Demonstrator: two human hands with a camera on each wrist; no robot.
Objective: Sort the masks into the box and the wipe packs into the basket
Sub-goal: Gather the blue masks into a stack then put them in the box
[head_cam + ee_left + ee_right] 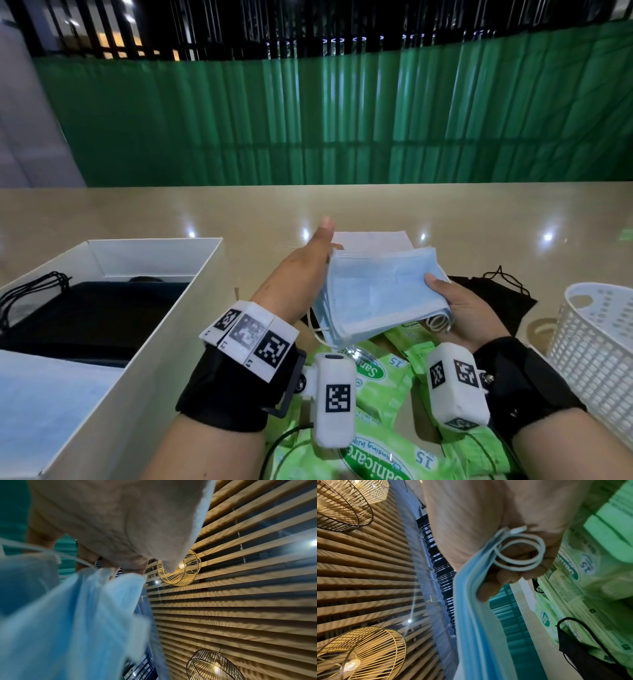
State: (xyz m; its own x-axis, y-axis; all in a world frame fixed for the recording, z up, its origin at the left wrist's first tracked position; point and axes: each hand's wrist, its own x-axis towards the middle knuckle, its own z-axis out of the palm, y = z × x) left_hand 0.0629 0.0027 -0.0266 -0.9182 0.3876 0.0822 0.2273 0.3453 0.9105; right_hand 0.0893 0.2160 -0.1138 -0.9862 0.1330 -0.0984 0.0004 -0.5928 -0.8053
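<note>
A stack of light blue masks [383, 294] hangs in the air over the table's middle, held between both hands. My right hand [442, 298] pinches its right end, thumb on top and fingers [488, 588] curled underneath, with white ear loops [518, 555] coiled in the palm. My left hand [318, 253] stands edge-on against the stack's left end, thumb pointing up and clear of it; its fingers are hidden behind the masks [77, 615]. The white box [164, 342] at the left holds black masks [92, 315] and blue masks [44, 394]. The white basket [596, 342] stands at the right.
Green wipe packs [376, 377] lie in a heap under my wrists, near the table's front edge. A black mask [496, 298] lies on the table beyond my right hand, and a white sheet [373, 241] lies behind the held stack. A green wall runs along the table's far edge.
</note>
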